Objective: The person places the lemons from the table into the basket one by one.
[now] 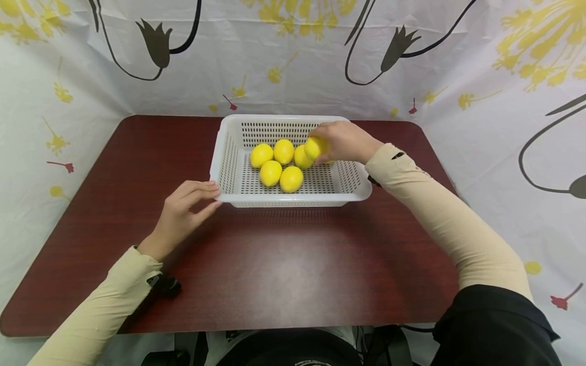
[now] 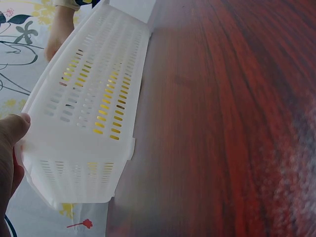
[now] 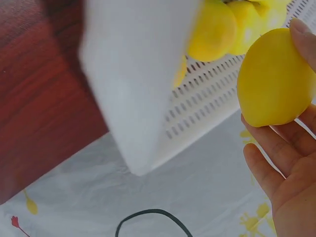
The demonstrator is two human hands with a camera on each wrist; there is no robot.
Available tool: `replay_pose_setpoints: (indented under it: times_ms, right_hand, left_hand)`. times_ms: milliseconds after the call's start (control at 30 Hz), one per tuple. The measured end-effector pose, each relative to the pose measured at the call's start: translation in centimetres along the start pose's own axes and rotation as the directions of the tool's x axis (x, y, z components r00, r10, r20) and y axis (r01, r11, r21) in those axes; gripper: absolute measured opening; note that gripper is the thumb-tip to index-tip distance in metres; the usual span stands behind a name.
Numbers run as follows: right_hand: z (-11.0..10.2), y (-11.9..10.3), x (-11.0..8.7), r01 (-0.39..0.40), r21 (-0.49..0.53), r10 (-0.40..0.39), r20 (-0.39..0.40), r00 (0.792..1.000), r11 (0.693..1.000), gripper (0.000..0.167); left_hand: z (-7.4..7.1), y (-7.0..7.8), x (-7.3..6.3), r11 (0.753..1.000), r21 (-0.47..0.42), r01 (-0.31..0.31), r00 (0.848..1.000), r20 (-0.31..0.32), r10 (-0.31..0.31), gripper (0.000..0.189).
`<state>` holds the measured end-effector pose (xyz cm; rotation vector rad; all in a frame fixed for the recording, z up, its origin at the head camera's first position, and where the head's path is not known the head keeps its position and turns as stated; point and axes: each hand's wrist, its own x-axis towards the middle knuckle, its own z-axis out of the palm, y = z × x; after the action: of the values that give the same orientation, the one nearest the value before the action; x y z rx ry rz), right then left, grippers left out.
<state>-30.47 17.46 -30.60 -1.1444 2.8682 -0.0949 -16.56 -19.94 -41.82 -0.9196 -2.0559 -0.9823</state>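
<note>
A white slotted plastic basket (image 1: pixel 293 197) stands on the table with several yellow lemons (image 1: pixel 284 151) grouped in its middle. At its front left corner my left hand (image 1: pixel 185 211) grips the rim, fingers on top and thumb lower; the left wrist view shows the thumb (image 2: pixel 19 126) against the basket wall (image 2: pixel 84 123). My right hand (image 1: pixel 345 143) reaches over the basket's right half and holds a lemon (image 3: pixel 276 79) between thumb and fingers. That held lemon overlaps a lemon behind it in the head view. My right hand partly hides the basket's right side.
The dark red-brown table (image 1: pixel 284 269) extends on all sides of the basket. Behind it hangs a white sheet (image 1: pixel 293 56) with flower prints. A black wrist camera (image 1: pixel 167 285) sits at my left cuff, and the table's front edge runs before my body.
</note>
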Motion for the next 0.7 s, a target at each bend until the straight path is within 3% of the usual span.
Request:
replay_pose_setpoints:
  times_ms: [233,500,700]
  right_hand:
    - [-0.5,-0.6,0.6,0.003,0.005,-0.003,-0.005,1.000,1.000,0.066]
    - [-0.7,-1.5,1.5,-0.034,-0.029,0.036,0.045,0.998,0.999,0.071]
    - [-0.6,-2.0,2.4,-0.006,-0.006,0.006,0.048,0.999,1.000,0.069]
  left_hand:
    - [0.0,-0.1,-0.1,1.000,-0.001,-0.003,1.000,-0.005,0.003,0.037]
    - [0.0,-0.2,-0.1,1.000,0.004,-0.003,1.000,0.002,0.003,0.038]
    - [-0.1,-0.3,-0.2,1.000,0.003,-0.003,1.000,0.007,0.003,0.029]
